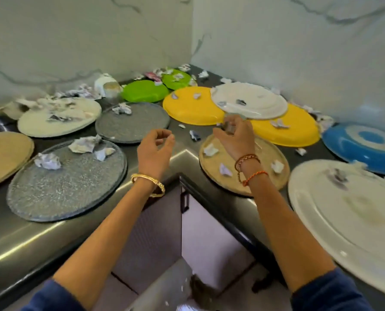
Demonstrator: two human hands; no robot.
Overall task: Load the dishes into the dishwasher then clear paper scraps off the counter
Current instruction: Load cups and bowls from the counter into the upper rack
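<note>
Bare right hand (236, 135) fingers pinch a clear glass (229, 125); left hand (155, 149) hovers, fingers loosely curled, empty.

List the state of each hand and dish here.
Left hand: fingers curled, holding nothing.
Right hand: grips a clear glass.
White plate: tilted, resting on the yellow plates.
Grey plate: flat, scraps on it.
Cup: tipped over.
</note>
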